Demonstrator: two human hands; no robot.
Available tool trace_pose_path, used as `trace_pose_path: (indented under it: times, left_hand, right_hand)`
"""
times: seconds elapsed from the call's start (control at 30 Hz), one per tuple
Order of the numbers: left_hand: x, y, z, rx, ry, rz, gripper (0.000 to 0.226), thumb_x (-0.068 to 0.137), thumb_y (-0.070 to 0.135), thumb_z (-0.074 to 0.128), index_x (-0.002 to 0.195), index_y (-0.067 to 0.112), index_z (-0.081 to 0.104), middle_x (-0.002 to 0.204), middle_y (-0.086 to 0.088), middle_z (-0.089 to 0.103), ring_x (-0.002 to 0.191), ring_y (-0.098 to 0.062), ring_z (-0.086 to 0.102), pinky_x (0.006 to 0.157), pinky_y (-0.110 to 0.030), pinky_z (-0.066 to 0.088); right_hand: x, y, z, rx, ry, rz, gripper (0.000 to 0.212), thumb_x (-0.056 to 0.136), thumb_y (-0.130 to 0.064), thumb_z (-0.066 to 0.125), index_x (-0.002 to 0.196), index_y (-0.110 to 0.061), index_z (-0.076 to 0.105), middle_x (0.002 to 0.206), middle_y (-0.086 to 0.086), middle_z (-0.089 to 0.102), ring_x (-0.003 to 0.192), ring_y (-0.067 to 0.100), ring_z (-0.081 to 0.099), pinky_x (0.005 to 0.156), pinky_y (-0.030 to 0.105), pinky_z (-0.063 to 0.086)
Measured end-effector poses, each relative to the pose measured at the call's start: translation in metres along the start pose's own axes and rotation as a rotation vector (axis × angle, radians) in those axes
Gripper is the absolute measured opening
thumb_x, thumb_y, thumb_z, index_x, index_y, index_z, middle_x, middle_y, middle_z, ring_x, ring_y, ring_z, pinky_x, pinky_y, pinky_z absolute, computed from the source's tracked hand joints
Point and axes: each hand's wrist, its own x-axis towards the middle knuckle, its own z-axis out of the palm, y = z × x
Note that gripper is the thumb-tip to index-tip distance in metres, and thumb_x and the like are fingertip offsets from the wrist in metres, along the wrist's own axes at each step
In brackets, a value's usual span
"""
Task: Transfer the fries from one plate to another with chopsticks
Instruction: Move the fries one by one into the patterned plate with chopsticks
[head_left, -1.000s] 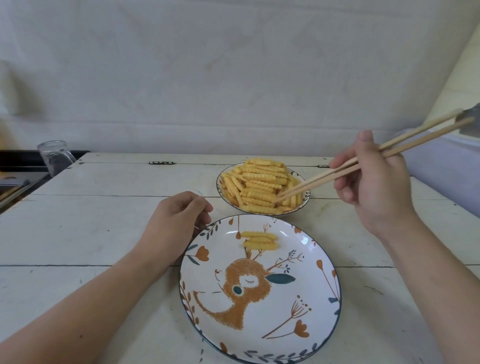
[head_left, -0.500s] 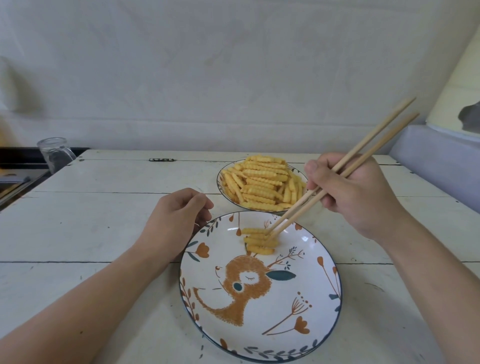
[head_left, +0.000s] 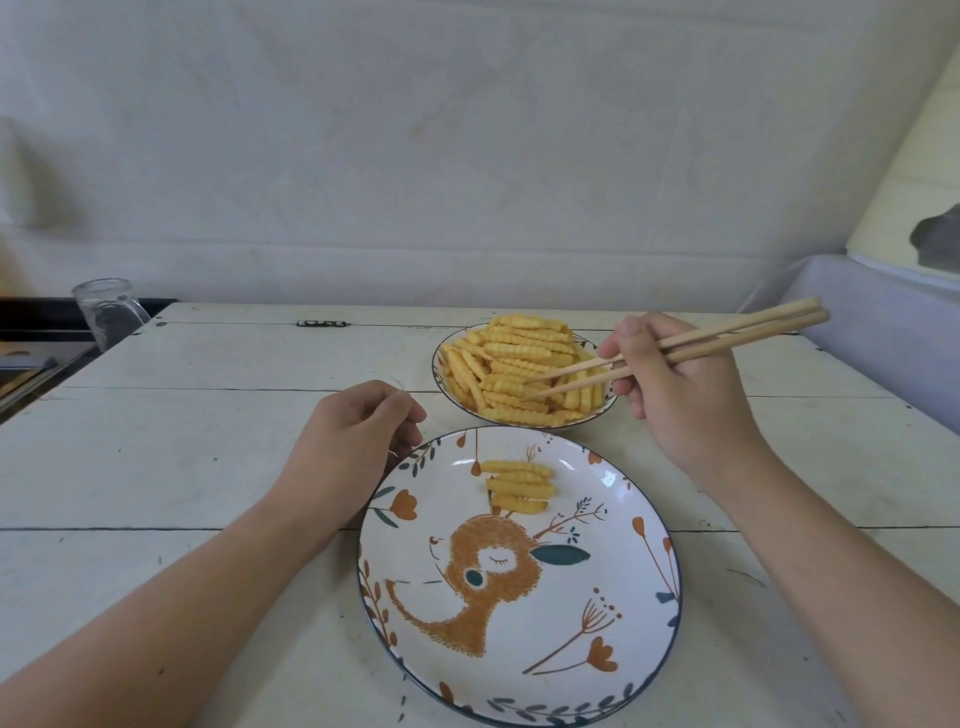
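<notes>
Right hand (head_left: 685, 395) gripping chopsticks (head_left: 675, 348), tips over far-plate fries (head_left: 519, 374): light, ridged, likely brittle, best pinched mid-length; left hand (head_left: 353, 447) loosely curled, empty.

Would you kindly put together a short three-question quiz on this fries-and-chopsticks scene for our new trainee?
1. True or false: the chopsticks have their tips over the far plate heaped with fries.
2. How many fries lie on the deer plate? A) none B) three C) ten
3. Fill in: the left hand rests beside the deer plate, fingers loosely curled, holding ____.

Key
1. True; the right hand grips them, tips among the fries.
2. B; the three fries lie side by side near the plate's far rim.
3. Nothing.
</notes>
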Motion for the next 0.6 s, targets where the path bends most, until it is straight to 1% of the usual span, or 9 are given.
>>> trace_pose_path:
  times: [0.07,0.17,0.23,0.3,0.4,0.47,0.6]
  left_hand:
    - [-0.0002,0.0004,0.0004,0.008,0.002,0.003,0.03,0.103,0.018,0.051,0.083,0.013,0.073,0.069,0.003,0.07,0.063,-0.009,0.061,0.066,-0.027,0.052]
    - [0.0,0.0001,0.0002,0.01,-0.003,0.001,0.031,0.103,0.019,0.051,0.083,0.013,0.073,0.068,0.004,0.07,0.061,-0.007,0.062,0.067,-0.029,0.053]
    - [0.0,-0.0001,-0.0003,0.011,-0.006,-0.001,0.031,0.103,0.019,0.051,0.083,0.014,0.073,0.068,0.004,0.07,0.062,-0.009,0.062,0.067,-0.03,0.054]
    - [-0.0003,0.0003,-0.0006,0.017,-0.008,-0.001,0.031,0.104,0.019,0.05,0.084,0.014,0.073,0.069,0.004,0.07,0.061,-0.008,0.063,0.065,-0.029,0.054]
    - [-0.0007,0.0004,-0.0007,0.005,-0.009,-0.003,0.031,0.104,0.018,0.051,0.084,0.013,0.074,0.07,0.002,0.07,0.063,-0.012,0.063,0.066,-0.031,0.054]
    - [-0.0004,0.0004,-0.0005,-0.005,-0.013,-0.01,0.031,0.103,0.018,0.051,0.083,0.012,0.074,0.069,0.002,0.07,0.063,-0.014,0.063,0.066,-0.033,0.054]
    - [-0.0002,0.0002,0.0001,-0.008,-0.011,-0.015,0.031,0.103,0.019,0.052,0.082,0.012,0.074,0.068,0.002,0.07,0.065,-0.015,0.063,0.067,-0.034,0.054]
  right_hand:
    - [0.0,0.0008,0.0014,-0.003,-0.007,-0.002,0.034,0.103,-0.032,0.049,0.083,-0.011,0.067,0.059,-0.011,0.06,0.053,0.005,0.053,0.049,0.016,0.04]
    - [-0.0004,-0.0012,0.0025,0.047,-0.013,0.018,0.04,0.099,-0.038,0.048,0.085,-0.005,0.066,0.059,-0.008,0.059,0.05,0.005,0.051,0.046,0.018,0.04]
    - [-0.0012,-0.0028,0.0027,0.052,-0.034,0.014,0.043,0.095,-0.044,0.047,0.085,-0.006,0.065,0.059,-0.007,0.059,0.05,0.006,0.051,0.047,0.018,0.041]
    - [-0.0017,-0.0032,0.0025,0.042,-0.049,0.007,0.042,0.094,-0.046,0.047,0.084,-0.009,0.065,0.06,-0.007,0.059,0.05,0.007,0.051,0.048,0.018,0.041]
    - [-0.0016,-0.0031,0.0028,0.056,-0.036,-0.002,0.041,0.095,-0.045,0.046,0.082,-0.011,0.065,0.061,-0.008,0.06,0.052,0.008,0.052,0.048,0.019,0.042]
    - [-0.0006,-0.0033,0.0017,0.079,0.012,-0.007,0.042,0.097,-0.044,0.045,0.081,-0.01,0.064,0.06,-0.009,0.06,0.051,0.008,0.051,0.047,0.019,0.042]
    - [0.0035,-0.0071,-0.0056,0.12,0.104,-0.006,0.043,0.107,-0.031,0.04,0.077,-0.009,0.062,0.057,-0.006,0.058,0.046,0.009,0.048,0.044,0.019,0.039]
